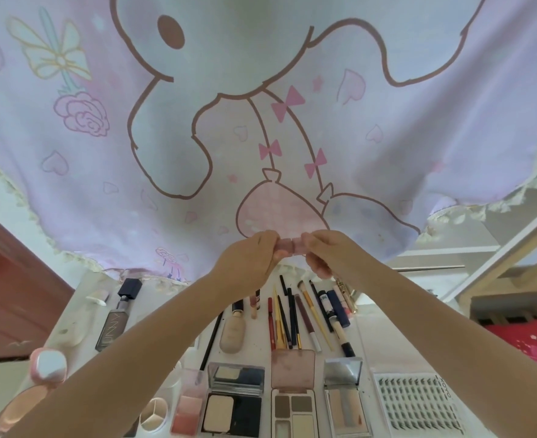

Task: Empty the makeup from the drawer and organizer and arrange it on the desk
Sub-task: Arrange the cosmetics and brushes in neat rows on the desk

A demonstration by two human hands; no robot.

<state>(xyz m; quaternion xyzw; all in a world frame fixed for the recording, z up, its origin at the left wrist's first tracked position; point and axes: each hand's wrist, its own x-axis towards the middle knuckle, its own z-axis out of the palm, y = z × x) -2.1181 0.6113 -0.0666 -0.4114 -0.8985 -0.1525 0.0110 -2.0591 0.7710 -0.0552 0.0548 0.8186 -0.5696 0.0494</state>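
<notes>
Both hands up at the far edge of the table (387,349) — left hand (248,263) and right hand (327,254) each pinch one end of a small pink case (290,246), fingers clenched on it, probably to check it (or open it) before it joins the neat rows of brushes (295,314) and open palettes (294,406) below.
</notes>
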